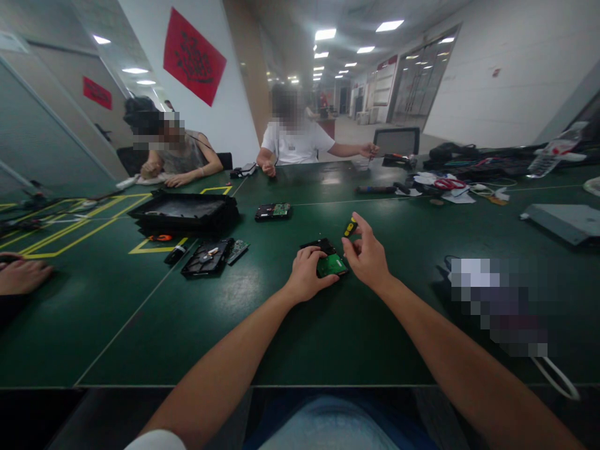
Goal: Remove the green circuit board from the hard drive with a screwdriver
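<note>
My left hand (pixel 308 272) grips a hard drive (pixel 334 265) lying on the green table, its thumb on the near edge and its fingers over the top. The drive's green circuit board faces up, and my hand covers part of it. Just above and to the right, my right hand (pixel 368 253) holds a small black and yellow screwdriver (pixel 349 227) between thumb and fingers. Its handle shows, but I cannot make out the shaft or tip. Farther left lie an opened drive casing (pixel 206 259) and a loose circuit board (pixel 238 251).
Another hard drive (pixel 273 211) lies farther back, beside a stacked black tray (pixel 187 212). On the right are a blurred-out item (pixel 499 306) with a white cord and a grey metal box (pixel 565 223). Two people sit opposite; another person's hand (pixel 23 275) rests at far left.
</note>
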